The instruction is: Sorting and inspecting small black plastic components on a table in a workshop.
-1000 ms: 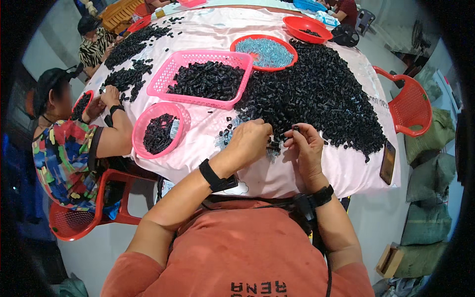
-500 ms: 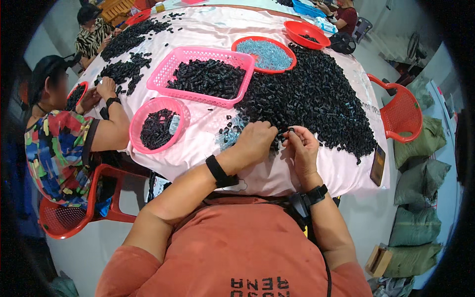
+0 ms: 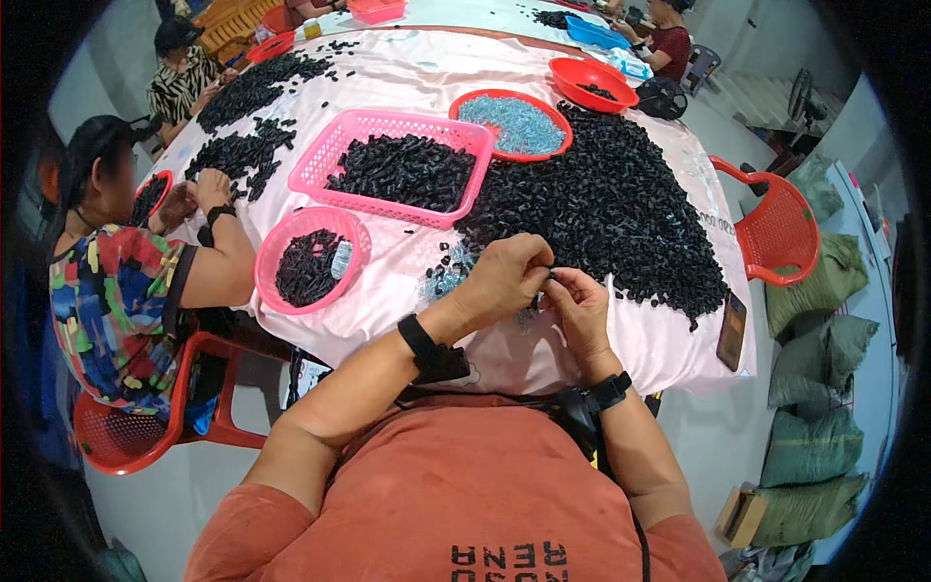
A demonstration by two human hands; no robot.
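1. Head view: I see the left hand [image 3: 506, 276] and right hand [image 3: 580, 303] nearly meeting over the cloth [image 3: 524, 361].
2. Right thumb and forefinger pinch narrowly on a black piece [image 3: 551, 277], partly hidden between the hands.
3. Left fingers are drawn close beside it; I can't tell what they hold.
4. Beyond the hands I have the black pile [image 3: 611, 194]; clear bits [image 3: 438, 283] lie just left of the left hand.
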